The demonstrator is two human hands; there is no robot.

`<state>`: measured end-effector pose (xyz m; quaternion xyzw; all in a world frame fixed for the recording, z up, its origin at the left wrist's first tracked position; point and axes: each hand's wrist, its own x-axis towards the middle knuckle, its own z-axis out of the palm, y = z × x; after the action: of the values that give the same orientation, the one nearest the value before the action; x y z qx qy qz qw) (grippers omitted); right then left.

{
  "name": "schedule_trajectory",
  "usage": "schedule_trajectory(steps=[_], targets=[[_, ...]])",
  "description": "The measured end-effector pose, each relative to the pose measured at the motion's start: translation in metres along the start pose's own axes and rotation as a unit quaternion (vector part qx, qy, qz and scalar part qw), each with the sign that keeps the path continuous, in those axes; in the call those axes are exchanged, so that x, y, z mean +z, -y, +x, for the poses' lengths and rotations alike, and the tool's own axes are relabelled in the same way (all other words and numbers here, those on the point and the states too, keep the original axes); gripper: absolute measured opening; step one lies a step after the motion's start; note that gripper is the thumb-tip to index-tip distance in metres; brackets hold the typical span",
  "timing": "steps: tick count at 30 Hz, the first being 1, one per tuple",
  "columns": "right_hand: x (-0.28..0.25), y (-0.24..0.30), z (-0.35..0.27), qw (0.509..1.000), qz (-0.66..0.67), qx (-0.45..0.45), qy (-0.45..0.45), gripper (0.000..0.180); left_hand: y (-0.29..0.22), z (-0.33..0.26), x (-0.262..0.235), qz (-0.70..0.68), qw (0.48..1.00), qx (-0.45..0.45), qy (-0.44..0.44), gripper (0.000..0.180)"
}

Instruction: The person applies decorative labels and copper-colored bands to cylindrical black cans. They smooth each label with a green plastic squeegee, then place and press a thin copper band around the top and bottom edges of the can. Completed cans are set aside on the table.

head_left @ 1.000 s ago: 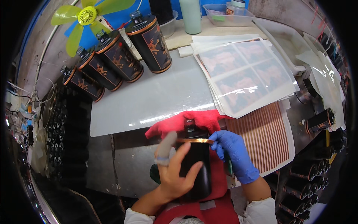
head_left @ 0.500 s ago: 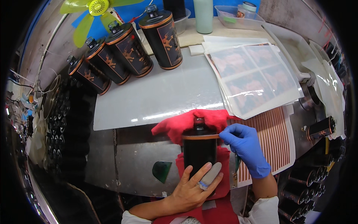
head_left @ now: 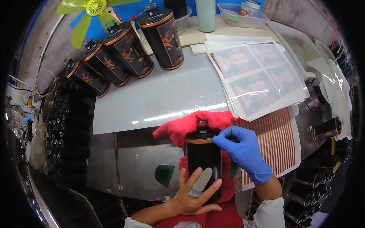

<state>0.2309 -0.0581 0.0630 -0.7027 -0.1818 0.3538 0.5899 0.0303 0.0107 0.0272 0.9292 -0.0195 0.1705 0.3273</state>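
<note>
A dark, glossy bottle (head_left: 202, 154) with a glass neck stands upright in front of me. A copper-coloured strip (head_left: 198, 141) runs round its shoulder. My left hand (head_left: 195, 195), one finger in a pale cover, has its fingers spread against the bottle's lower front. At the strip's right side, my blue-gloved right hand (head_left: 245, 152) pinches with thumb and forefinger; the fingertips cover that part. A green sliver (head_left: 232, 169) hangs under this hand, seemingly tucked in its other fingers. Behind and beneath the bottle lies a red cloth (head_left: 176, 129). A dark green flat piece (head_left: 164, 174) rests on the table to the left.
Several finished-looking black bottles (head_left: 161, 41) with copper decoration stand at the back left, near a green fan (head_left: 96, 7). Printed sheets (head_left: 258, 79) overlap a sheet of copper stripes (head_left: 279, 144) on the right. Another bottle (head_left: 326, 130) lies tilted at the far right.
My right hand has slid left along the strip at the bottle's shoulder, the green sliver moving with it. The left hand's fingers have loosened and spread, shifting slightly left and down.
</note>
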Motion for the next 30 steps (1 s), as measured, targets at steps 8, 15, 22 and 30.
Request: schedule_trajectory(steps=[8,15,22,30], targets=[[0.000,-0.003,0.002,1.000,-0.007,0.004,-0.015,0.017,0.016,-0.012,0.015,-0.048,0.998,0.028,-0.023,0.084],[-0.010,-0.008,-0.005,0.995,0.086,0.046,-0.035,0.014,0.037,-0.011,0.006,-0.306,0.946,-0.012,-0.102,0.088],[-0.027,-0.032,-0.001,0.980,0.169,0.105,-0.026,0.028,0.028,0.089,-0.026,-0.345,0.866,-0.242,-0.270,0.062],[-0.042,-0.077,-0.031,0.866,0.349,0.358,-0.023,0.067,0.032,0.099,-0.018,-0.208,0.923,-0.255,-0.201,0.068]])
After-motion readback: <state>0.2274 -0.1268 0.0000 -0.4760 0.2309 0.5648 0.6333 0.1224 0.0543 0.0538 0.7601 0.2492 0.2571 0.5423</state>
